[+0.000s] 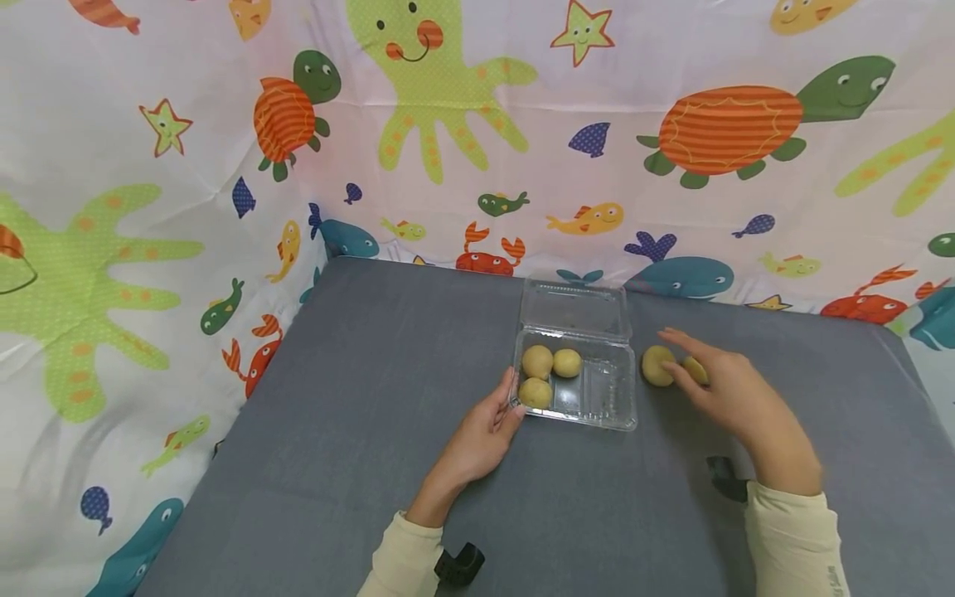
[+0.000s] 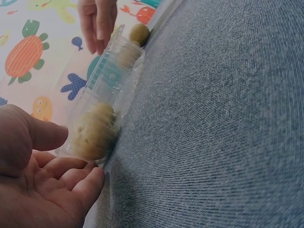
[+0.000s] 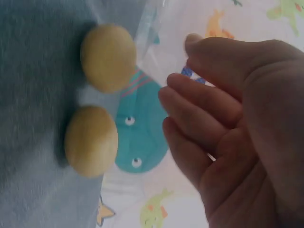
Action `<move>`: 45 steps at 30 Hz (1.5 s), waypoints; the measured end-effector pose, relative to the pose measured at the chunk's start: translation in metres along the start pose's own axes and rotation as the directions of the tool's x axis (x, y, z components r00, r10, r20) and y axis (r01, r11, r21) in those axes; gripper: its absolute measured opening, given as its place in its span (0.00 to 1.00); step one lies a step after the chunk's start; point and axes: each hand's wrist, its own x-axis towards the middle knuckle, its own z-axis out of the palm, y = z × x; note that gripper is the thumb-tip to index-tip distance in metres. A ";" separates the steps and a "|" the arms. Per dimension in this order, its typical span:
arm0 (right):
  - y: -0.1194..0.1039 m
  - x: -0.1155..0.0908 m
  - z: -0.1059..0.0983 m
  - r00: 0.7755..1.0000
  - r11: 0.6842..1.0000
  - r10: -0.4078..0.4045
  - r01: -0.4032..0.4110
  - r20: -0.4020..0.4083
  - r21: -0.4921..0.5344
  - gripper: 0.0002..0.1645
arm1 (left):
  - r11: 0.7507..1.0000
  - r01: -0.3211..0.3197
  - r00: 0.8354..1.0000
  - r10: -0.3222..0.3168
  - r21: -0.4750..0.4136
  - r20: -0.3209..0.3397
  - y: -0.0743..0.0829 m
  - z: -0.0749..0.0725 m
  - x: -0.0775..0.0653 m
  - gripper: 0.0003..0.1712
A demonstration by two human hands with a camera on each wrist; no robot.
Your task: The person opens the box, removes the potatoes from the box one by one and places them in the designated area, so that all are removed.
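Cream sleeves (image 1: 406, 555) are closest to the camera, one on each of my arms, with a black clip (image 1: 459, 565) at each wrist. So, my left hand (image 1: 476, 439) has the clear box (image 1: 608, 390) by its near left corner, thumb and fingers pinching the edge. Lid (image 1: 574, 307) is folded back on the far side, toward the sea-animal curtain (image 1: 485, 186). Three potatoes (image 1: 537, 361) sit bunched at the left of the box: two along the back, one in front, right by my thumb. Two more potatoes (image 1: 657, 366) are on the grey table (image 1: 298, 456) just right of the box, side by side with barely a gap. My right hand (image 1: 734, 394) hovers over that pair holding nothing, fingers loosely bent and bunched side by side, thumb spread away from them; the right wrist view shows them apart from both potatoes.
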 end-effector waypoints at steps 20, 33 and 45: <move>-0.053 0.033 0.045 0.967 0.965 -0.245 0.237 0.064 0.113 0.29 | 1.000 -0.008 1.000 0.008 -0.007 -0.005 0.001 0.001 0.003 0.38; -0.057 0.034 0.060 0.967 0.969 -0.242 0.236 0.074 0.076 0.30 | 1.000 -0.012 1.000 0.012 -0.012 -0.010 0.000 0.001 0.001 0.37; -0.069 0.045 0.065 0.977 0.982 -0.190 0.190 0.091 0.015 0.27 | 0.999 0.004 1.000 -0.005 -0.032 -0.020 0.000 0.004 0.003 0.38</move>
